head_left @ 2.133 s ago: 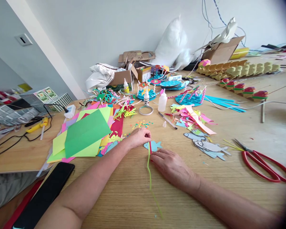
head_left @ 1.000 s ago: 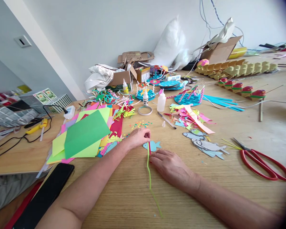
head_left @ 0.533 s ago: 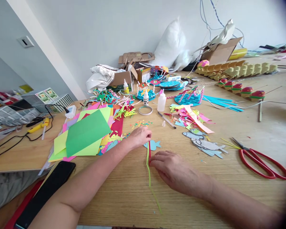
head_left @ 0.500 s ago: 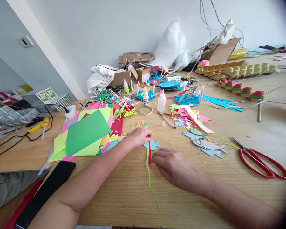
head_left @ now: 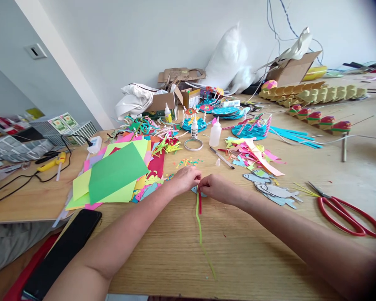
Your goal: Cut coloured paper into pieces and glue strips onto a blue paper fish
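My left hand (head_left: 187,179) is closed in a pinch at the top ends of the paper strips. Right beside it, the fingertips of my right hand (head_left: 213,187) are pressed together on the strips, just below the left fingertips. A narrow lime-green paper strip (head_left: 198,221) hangs down toward me, with a shorter red paper strip (head_left: 200,205) alongside. Behind the fingers lies a blue paper fish (head_left: 194,190), mostly covered by my hands. Another thin green strip (head_left: 209,260) lies on the table nearer me.
Stacked coloured paper (head_left: 117,171) and a black phone (head_left: 64,251) lie left. Right are paper fish cutouts (head_left: 274,193) and red-handled scissors (head_left: 347,211). Beyond my hands are a tape roll (head_left: 193,145), a pen (head_left: 222,157), a glue bottle (head_left: 215,133) and paper scraps (head_left: 250,152).
My right hand has moved up and left from beside the red strip's lower end to meet my left hand, covering most of the blue fish. My left hand stays in place.
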The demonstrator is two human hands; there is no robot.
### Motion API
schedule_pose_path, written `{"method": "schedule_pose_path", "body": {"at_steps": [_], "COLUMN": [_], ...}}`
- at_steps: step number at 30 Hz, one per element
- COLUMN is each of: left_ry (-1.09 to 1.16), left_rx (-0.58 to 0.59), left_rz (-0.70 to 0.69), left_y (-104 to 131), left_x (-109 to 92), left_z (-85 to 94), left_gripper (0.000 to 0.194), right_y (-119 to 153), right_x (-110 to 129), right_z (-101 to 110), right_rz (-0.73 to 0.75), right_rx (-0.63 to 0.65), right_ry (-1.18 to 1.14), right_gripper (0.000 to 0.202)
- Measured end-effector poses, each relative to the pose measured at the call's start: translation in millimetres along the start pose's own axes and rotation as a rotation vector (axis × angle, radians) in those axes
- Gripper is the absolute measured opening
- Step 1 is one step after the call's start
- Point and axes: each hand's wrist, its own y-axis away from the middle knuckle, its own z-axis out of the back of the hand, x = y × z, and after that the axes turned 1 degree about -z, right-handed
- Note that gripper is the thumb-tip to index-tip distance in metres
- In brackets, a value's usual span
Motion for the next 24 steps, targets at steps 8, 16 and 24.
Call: {"method": "schedule_pose_path", "body": {"at_steps": [8,16,24], "left_ry": [0.065,0.084,0.078], "left_rx": [-0.028,-0.086,-0.196], "left_rz": [-0.003,0.084,-0.022], "left_y": [1,42,81], "left_x": [5,1,-19], "left_z": [1.6,38.6,-3.0], "left_gripper": [0.010,0.029,0.044], "right_y": [-5,-10,-10], "right_x": [0,-1,-15], "right_z": [2,2,10], "right_rz": [-0.026,-0.026,-0.005], "right_rx": [0.034,0.073,-0.084], "right_ry": [0.046,0.054,0.066], "right_gripper": [0.027,0.025,0.027]}}
